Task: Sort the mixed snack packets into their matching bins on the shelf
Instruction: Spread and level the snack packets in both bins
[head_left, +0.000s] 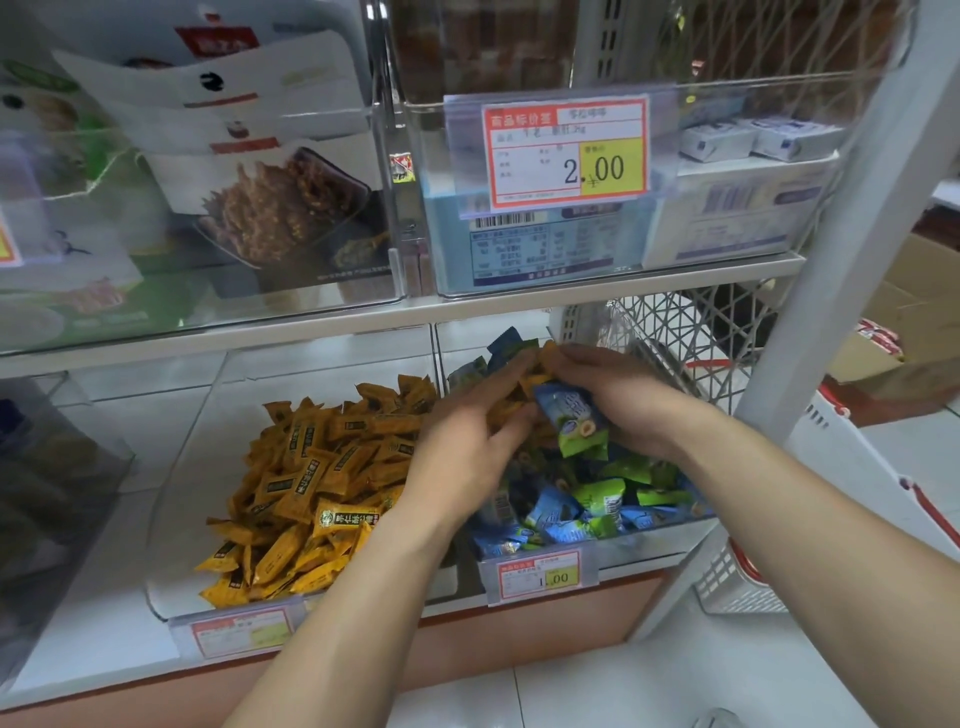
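Two bare forearms reach in from the bottom edge toward the lowest shelf (88, 644). On the front lip of that shelf hang two small price tags: a pale one (241, 631) under the left bin (213, 421) and one marked 1.00 (540, 576) under the right bin (652, 550).

The left bin holds a heap of orange packets (311, 483). The right bin is filled with blue-and-green packets (597, 501).

Both hands meet over the right bin, near the divider between the two. The left hand (462, 447) is seen from the back, its fingers closed round a bunch of orange packets (517, 397) lifted above the blue-and-green heap. The right hand (628, 400) curls in from the other side, fingertips on the top of the same bunch, thumb and palm gripping one blue-and-green packet (576, 423) that stands up out of the pile.

Right of the arms, a white plastic basket (737, 577) sits on the floor beside the white shelf post (841, 234), with a cardboard box (904, 322) beyond it.

On the shelf above, clear bins hold boxed goods: one box shows a picture of brown snack sticks (280, 208), and the bin beside it carries a large price tag reading 2.00 (566, 153).
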